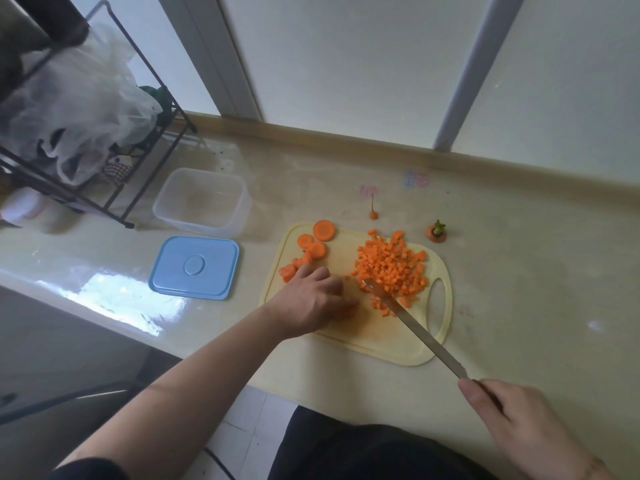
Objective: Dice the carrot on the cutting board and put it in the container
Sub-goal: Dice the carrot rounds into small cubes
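Carrot dice (391,268) lay heaped on the cutting board (363,334), rounds (317,242) beside them, the container (204,202) empty on the bench. My left hand (311,303) curled over a piece; my right hand's (519,420) grip clamped the knife (415,327). I judged knuckles should guide the blade, fingertips tucked.

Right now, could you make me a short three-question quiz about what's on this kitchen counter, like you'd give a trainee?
1. True or false: the clear container already holds diced carrot.
2. Where does the blue lid lie? A) on the container B) flat on the counter, left of the cutting board C) on the cutting board
3. Fill in: the right hand grips a ____ whose tip rests in the dice.

Key
1. False: the dice lie heaped on the board.
2. B.
3. Knife. Meanwhile the left hand rests on the board near the uncut carrot rounds.
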Demonstrator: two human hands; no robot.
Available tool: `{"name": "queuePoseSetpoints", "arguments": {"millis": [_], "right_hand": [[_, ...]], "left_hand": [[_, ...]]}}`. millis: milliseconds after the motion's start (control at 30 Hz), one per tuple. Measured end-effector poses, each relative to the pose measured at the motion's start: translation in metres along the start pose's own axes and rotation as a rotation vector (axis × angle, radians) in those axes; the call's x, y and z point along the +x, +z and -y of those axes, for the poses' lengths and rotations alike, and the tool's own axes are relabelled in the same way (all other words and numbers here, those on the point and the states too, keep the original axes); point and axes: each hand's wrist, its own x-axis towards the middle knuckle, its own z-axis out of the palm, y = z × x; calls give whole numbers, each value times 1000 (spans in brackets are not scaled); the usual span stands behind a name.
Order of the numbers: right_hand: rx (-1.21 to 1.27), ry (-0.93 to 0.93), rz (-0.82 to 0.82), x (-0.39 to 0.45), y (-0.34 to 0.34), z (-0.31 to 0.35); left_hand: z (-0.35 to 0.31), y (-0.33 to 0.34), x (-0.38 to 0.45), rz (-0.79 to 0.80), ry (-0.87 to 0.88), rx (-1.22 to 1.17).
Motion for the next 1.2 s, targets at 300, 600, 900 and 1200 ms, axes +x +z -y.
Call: {"name": "queuePoseSetpoints", "arguments": {"millis": [300, 600, 900, 1200], "right_hand": [[45, 6, 45, 6, 7, 13], [395, 192, 292, 27, 21, 42], [225, 64, 248, 45, 31, 47], [278, 106, 284, 49, 29, 43]], "left_hand": [[-7, 17, -7, -44, -136, -50], [-47, 41, -19, -328, -531, 12], [-70, 46, 9, -387, -768, -169], [-52, 46, 3, -412, -649, -15]]}}
